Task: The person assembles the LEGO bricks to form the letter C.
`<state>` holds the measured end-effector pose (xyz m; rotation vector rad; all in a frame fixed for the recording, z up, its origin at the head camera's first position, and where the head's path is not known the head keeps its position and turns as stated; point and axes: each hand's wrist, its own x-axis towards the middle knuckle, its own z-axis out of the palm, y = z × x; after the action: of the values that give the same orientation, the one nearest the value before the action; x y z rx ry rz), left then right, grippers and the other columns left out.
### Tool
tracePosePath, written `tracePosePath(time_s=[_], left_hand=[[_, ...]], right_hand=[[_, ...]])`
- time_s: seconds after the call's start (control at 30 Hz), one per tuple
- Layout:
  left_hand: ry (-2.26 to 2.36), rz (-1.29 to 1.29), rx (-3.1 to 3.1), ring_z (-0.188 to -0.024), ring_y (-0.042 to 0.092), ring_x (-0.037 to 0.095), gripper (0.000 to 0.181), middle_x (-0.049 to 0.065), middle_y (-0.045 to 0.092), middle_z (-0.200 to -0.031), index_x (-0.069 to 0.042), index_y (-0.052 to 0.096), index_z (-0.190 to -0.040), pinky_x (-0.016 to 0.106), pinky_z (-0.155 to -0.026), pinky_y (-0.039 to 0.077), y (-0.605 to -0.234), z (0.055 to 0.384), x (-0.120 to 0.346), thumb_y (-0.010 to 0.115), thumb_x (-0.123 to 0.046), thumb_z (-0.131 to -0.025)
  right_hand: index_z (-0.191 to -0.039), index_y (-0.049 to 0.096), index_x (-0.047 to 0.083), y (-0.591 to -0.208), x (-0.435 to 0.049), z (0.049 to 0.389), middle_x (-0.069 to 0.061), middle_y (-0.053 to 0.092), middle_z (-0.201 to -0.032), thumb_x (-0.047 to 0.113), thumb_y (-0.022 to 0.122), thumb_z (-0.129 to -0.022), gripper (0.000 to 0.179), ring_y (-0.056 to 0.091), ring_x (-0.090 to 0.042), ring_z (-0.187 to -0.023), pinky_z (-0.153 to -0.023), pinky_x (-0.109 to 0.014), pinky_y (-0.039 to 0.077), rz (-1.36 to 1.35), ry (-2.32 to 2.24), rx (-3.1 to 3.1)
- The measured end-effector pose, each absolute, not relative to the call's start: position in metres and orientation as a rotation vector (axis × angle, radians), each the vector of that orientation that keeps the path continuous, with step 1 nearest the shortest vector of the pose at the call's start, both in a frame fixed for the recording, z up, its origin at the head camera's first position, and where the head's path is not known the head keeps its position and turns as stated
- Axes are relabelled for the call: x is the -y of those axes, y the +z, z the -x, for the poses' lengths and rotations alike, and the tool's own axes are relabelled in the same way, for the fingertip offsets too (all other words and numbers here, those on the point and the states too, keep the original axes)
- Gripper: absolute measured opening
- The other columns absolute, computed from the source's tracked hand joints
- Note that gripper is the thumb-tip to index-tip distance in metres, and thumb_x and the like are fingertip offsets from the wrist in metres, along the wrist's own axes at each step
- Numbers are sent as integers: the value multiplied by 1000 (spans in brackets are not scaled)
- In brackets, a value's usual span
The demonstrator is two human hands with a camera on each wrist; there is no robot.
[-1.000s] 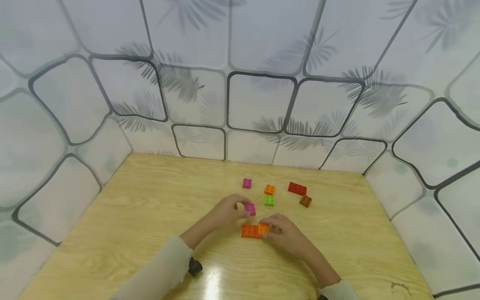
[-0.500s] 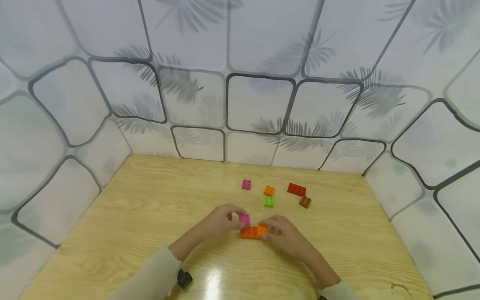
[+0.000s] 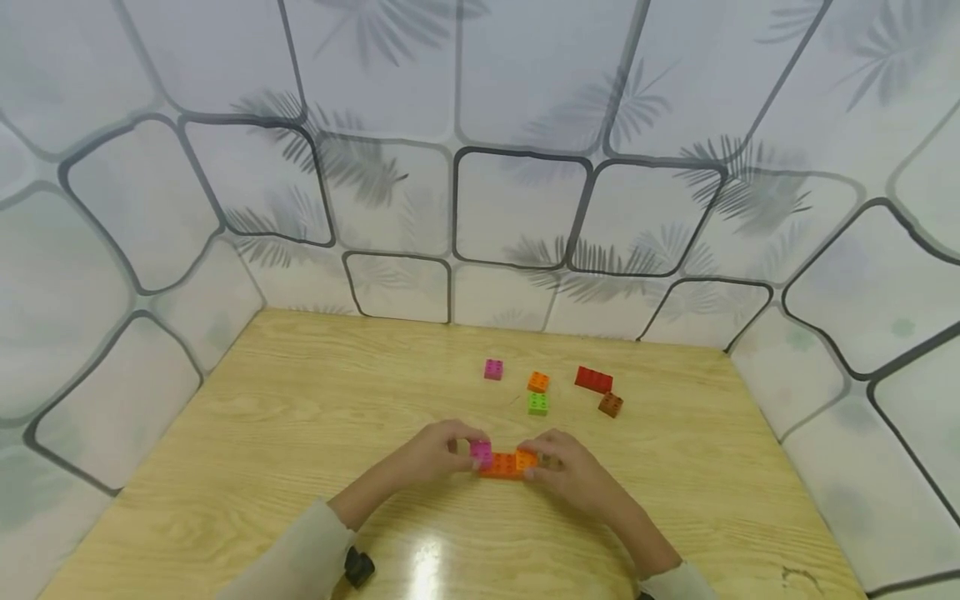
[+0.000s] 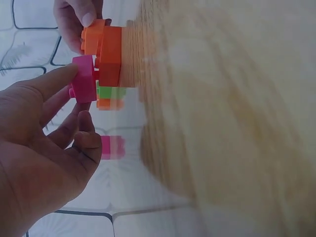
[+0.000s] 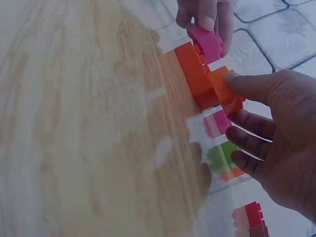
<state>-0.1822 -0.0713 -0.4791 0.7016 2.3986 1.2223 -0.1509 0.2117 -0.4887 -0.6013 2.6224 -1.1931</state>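
Observation:
My left hand (image 3: 433,454) pinches a pink brick (image 4: 85,79) between thumb and fingers. The brick sits over the left end of a long orange-red brick (image 3: 501,465), right at its studs and slightly tilted in the right wrist view. On the other end of that long brick is a small orange brick (image 5: 226,90), which my right hand (image 3: 573,467) grips between thumb and fingers. The long brick (image 4: 111,57) lies on the wooden table, studs up.
Farther back on the table (image 3: 337,375) lie a second pink brick (image 3: 493,369), an orange brick (image 3: 537,382), a green brick (image 3: 537,404), a long red brick (image 3: 594,379) and a brown brick (image 3: 611,405). A patterned white backdrop (image 3: 397,283) encloses the table's back and sides.
My left hand has brought the pink brick toward me and slightly left, from behind the long orange-red brick to over its left end. The right hand keeps its grip on the small orange brick.

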Motion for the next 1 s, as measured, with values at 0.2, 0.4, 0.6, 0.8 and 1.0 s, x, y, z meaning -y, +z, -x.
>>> tracePosePath(time_s=[0.2,0.4,0.6,0.8,1.0], left_hand=[[1199,-718,-2412,-86,54,13,36,-5,66,-117,-22,70,-128,27,-69,48,-481,183,70,74,-25,-92],[1173,-721,-2432,-90,55,12,32,-7,67,-117,-24,72,-123,28,-74,49,-480,183,66,75,-25,-91],[1164,-733,-2456,-99,59,13,32,-6,68,-119,-24,73,-122,31,-81,50,-479,180,66,75,-24,-91],[1135,-755,-2497,-112,63,19,34,-5,69,-120,-21,73,-123,38,-93,52,-479,179,66,77,-24,-90],[1098,-716,-2511,-111,62,18,33,-7,67,-120,-27,72,-123,41,-93,51,-480,179,65,76,-29,-90]], right_hand=[[-131,67,22,-490,-213,151,9,59,-114,37,68,-96,38,52,-17,-98,-84,-30,47,603,-1203,-2630],[-130,68,22,-492,-214,152,9,59,-113,38,68,-96,38,52,-17,-98,-82,-29,47,617,-1216,-2627],[-130,67,22,-492,-213,152,9,58,-114,39,68,-96,38,52,-18,-97,-81,-29,47,614,-1203,-2627],[-129,68,24,-491,-211,152,8,59,-116,37,69,-95,36,52,-18,-98,-82,-29,47,607,-1176,-2642],[-130,68,19,-490,-211,152,5,60,-116,36,68,-96,38,52,-18,-96,-80,-28,46,652,-1177,-2649]])
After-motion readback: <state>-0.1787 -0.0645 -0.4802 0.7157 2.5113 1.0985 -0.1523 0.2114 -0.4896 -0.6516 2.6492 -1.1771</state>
